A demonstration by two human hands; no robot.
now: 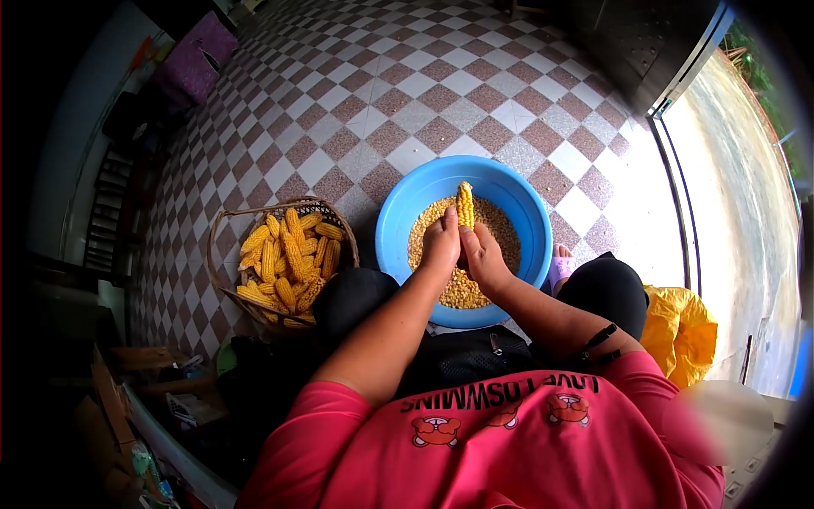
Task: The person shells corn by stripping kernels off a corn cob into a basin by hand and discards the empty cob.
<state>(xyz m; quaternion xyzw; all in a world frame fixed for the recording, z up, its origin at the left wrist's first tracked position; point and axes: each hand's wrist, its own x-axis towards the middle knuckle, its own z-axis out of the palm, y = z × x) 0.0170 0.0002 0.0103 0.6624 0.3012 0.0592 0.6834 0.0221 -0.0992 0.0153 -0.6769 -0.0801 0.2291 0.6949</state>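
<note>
An ear of corn stands nearly upright between my two hands, above a blue plastic basin. My left hand wraps its lower part from the left. From the right, my right hand grips the same ear, with the thumb pressed along it. Loose corn kernels cover the basin's bottom beneath both hands. The ear's lower end is mostly hidden by my fingers. To the left of the basin, a woven basket with a tall handle holds several yellow ears.
A yellow sack lies beside my right knee, near the doorway frame. Checkered tiles stretch out ahead. Boxes and clutter stand at the lower left. A pink covered object is at the far left.
</note>
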